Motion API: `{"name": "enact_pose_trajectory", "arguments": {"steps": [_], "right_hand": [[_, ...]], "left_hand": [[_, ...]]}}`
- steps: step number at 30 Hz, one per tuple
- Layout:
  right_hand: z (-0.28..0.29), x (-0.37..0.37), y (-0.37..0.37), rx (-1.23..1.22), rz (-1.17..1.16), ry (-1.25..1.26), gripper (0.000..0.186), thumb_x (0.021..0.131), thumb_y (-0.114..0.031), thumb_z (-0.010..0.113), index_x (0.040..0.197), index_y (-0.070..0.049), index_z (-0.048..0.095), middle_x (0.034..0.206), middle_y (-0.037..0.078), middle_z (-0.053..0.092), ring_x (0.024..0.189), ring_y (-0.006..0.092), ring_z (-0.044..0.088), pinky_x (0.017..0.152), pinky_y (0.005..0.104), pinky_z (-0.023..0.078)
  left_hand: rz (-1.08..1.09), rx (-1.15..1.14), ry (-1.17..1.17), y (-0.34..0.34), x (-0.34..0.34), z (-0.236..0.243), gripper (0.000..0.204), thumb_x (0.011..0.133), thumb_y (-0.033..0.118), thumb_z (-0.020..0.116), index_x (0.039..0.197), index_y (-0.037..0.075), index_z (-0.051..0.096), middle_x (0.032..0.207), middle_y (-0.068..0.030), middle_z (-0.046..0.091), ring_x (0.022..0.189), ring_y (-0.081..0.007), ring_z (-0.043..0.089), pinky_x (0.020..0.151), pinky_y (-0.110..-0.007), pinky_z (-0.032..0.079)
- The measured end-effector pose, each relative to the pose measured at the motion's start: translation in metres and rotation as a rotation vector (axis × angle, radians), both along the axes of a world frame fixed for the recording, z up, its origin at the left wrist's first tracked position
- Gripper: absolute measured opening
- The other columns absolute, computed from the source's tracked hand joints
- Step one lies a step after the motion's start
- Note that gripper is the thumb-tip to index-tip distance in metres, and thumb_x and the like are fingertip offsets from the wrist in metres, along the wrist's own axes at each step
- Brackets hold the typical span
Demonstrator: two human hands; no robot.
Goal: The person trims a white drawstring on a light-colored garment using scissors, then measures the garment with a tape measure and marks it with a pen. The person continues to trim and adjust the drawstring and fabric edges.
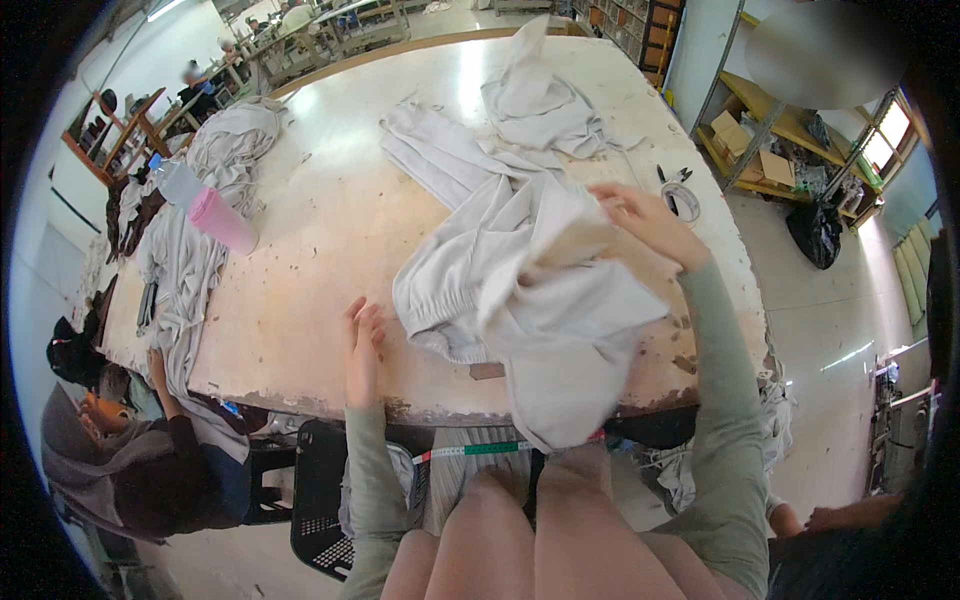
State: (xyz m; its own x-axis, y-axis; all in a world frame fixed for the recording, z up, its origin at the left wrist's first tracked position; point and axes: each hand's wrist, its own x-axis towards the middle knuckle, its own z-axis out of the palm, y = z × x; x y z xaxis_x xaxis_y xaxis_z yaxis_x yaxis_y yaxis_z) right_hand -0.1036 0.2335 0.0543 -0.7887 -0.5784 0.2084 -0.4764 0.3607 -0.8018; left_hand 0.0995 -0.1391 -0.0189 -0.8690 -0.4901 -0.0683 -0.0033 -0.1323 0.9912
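Two bare hands, one left hand (pixel 364 335) and one right hand (pixel 650 225), appear at one worktable (pixel 300 320) alongside one pink bottle (pixel 223 220), one clear bottle (pixel 177 184), one white ring-shaped roll (pixel 690 198), one perforated black panel (pixel 325 540) and one measuring tape (pixel 480 448).

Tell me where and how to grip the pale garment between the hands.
The garment is probably best pinched at its gathered edge, coming from the left: that edge faces the empty left hand, and its puckers should give the fingers purchase.
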Motion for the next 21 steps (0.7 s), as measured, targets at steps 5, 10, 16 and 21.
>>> {"name": "enact_pose_trajectory", "arguments": {"steps": [5,10,16,21], "right_hand": [[-0.012,0.072,0.025,0.035,-0.233,-0.205,0.033,0.094,-0.022,0.051,0.121,-0.002,0.056,0.115,0.009,0.061,0.105,0.017,0.056,0.091,0.029,0.043],[-0.042,0.08,0.052,0.031,-0.439,0.137,0.034,0.089,-0.024,0.06,0.117,-0.004,0.058,0.112,0.014,0.059,0.104,0.025,0.056,0.092,0.0345,0.042],[-0.089,0.007,0.122,-0.046,-1.103,0.41,0.043,0.084,-0.023,0.065,0.121,-0.007,0.052,0.119,0.018,0.053,0.115,0.0346,0.046,0.099,0.0406,0.036],[-0.108,-0.011,0.094,0.417,-0.901,0.586,0.036,0.083,-0.027,0.063,0.116,-0.013,0.057,0.117,0.01,0.054,0.116,0.0299,0.043,0.097,0.0481,0.031]], "left_hand": [[0.005,-0.391,0.056,0.018,0.02,-0.005,0.029,0.089,0.013,0.058,0.116,0.004,0.055,0.117,-0.0077,0.056,0.109,-0.0214,0.051,0.093,-0.035,0.039],[-0.129,-1.017,0.199,0.061,-0.005,0.012,0.038,0.076,0.007,0.065,0.113,0.007,0.058,0.116,-0.0115,0.056,0.112,-0.0312,0.047,0.097,-0.041,0.035],[-0.31,-1.224,0.061,0.084,-0.038,0.005,0.041,0.079,0.014,0.065,0.119,0.012,0.056,0.117,-0.0086,0.056,0.109,-0.0305,0.047,0.095,-0.043,0.033],[-0.261,-1.265,0.087,0.079,-0.04,-0.007,0.04,0.084,0.019,0.062,0.122,0.013,0.056,0.117,-0.0067,0.056,0.106,-0.0295,0.048,0.09,-0.043,0.034]]}}
